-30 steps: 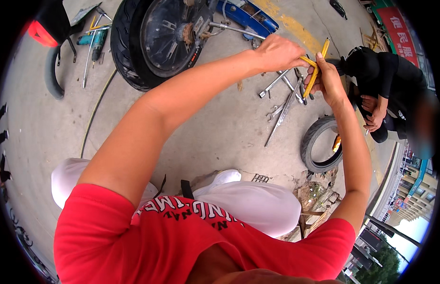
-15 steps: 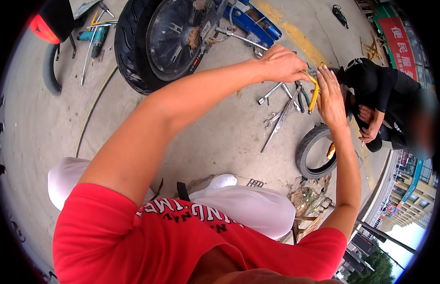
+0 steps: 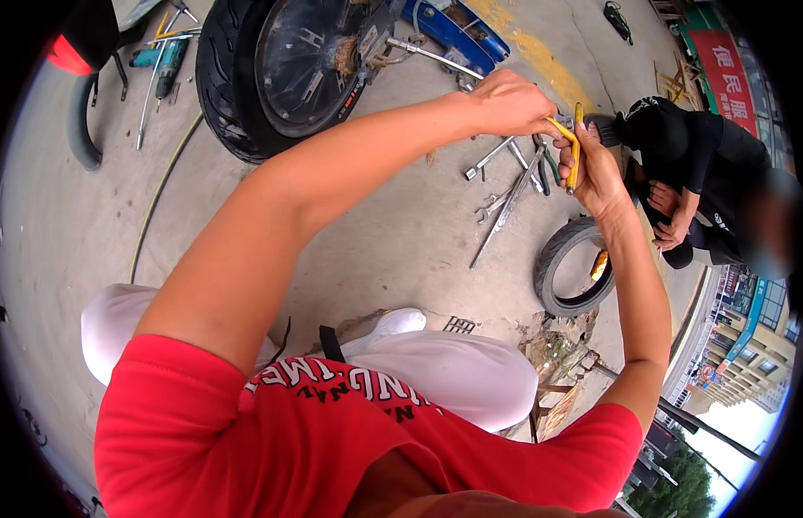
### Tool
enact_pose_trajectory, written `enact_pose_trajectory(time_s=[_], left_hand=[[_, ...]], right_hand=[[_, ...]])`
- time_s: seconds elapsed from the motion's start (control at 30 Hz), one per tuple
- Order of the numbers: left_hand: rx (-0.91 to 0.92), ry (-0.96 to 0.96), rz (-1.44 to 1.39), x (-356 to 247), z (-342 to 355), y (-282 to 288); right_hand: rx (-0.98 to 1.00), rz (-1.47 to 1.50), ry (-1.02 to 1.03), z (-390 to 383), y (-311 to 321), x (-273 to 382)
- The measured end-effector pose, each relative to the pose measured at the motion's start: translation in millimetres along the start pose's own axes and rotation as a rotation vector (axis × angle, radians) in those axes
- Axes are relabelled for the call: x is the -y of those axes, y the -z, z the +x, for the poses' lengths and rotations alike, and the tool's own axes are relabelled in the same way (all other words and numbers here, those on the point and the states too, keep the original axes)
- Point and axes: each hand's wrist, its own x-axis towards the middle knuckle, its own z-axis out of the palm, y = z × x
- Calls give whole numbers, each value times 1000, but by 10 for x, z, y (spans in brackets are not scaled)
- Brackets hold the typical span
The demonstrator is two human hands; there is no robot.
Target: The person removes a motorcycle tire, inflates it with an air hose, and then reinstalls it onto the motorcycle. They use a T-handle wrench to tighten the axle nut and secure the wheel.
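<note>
A yellow T-shaped tool [image 3: 574, 160] is held up in front of me between both hands; its exact kind is unclear. My left hand [image 3: 514, 104] is closed round the arm on its left, with most of that end hidden by the fist. My right hand [image 3: 598, 173] wraps its fingers about the long yellow bar, whose lower tip sticks out below. On the ground beneath them lie a cross-shaped wrench [image 3: 492, 157], green-handled pliers [image 3: 553, 164] and a long metal lever [image 3: 505, 216]. A wheel with a black tyre [image 3: 229, 82] lies beyond my left forearm.
A loose tyre [image 3: 550, 272] rests near my right forearm. A crouching person in black [image 3: 712, 164] is at the right. Blue bodywork [image 3: 458, 34] lies at the back, a drill [image 3: 170, 65] at far left. A hose [image 3: 164, 190] crosses the pavement.
My right hand has gone from nearly flat, stretched fingers to curling round the yellow bar. The bar has turned more upright. The view has shifted slightly.
</note>
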Motion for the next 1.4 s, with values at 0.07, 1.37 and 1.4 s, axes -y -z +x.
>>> enact_pose_trajectory(time_s=[0.07, 1.37, 1.4], left_hand=[[19, 15, -39, 5, 7, 66], [32, -19, 52, 40, -62, 112], [31, -13, 21, 46, -76, 129]], right_hand=[[-157, -216, 3, -71, -164, 60], [-37, -27, 67, 80, -86, 32], [-110, -92, 5, 30, -97, 106]])
